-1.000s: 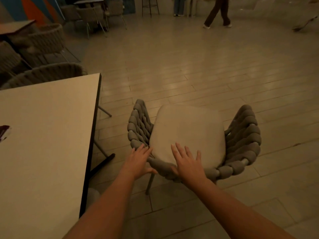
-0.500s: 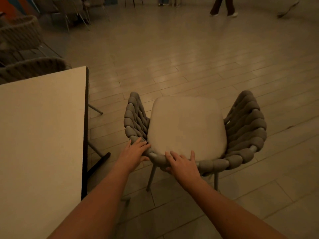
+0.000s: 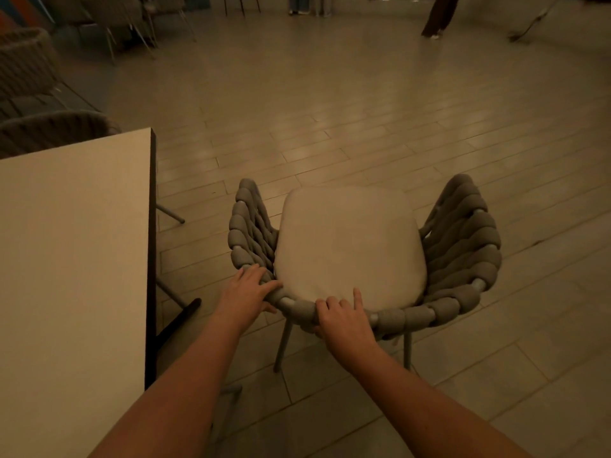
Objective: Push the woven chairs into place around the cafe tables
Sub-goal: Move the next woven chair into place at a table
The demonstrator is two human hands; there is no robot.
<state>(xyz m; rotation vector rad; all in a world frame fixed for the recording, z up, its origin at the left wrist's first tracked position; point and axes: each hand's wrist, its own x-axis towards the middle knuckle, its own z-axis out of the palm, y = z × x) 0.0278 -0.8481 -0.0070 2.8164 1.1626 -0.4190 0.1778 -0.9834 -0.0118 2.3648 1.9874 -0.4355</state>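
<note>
Woven chair (image 3: pixel 363 256): beside desk (image 3: pixel 72 259), not yet tucked in; left hand (image 3: pixel 246 292), right hand (image 3: pixel 344 320) curled over back rim.

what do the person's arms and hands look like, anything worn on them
Both forearms are bare as far as the picture shows: no sleeves, gloves, watch or bands are visible. The left hand and the right hand show no rings or markings on the fingers, though the dim warm light could hide small details. The upper arms are out of frame.
</note>
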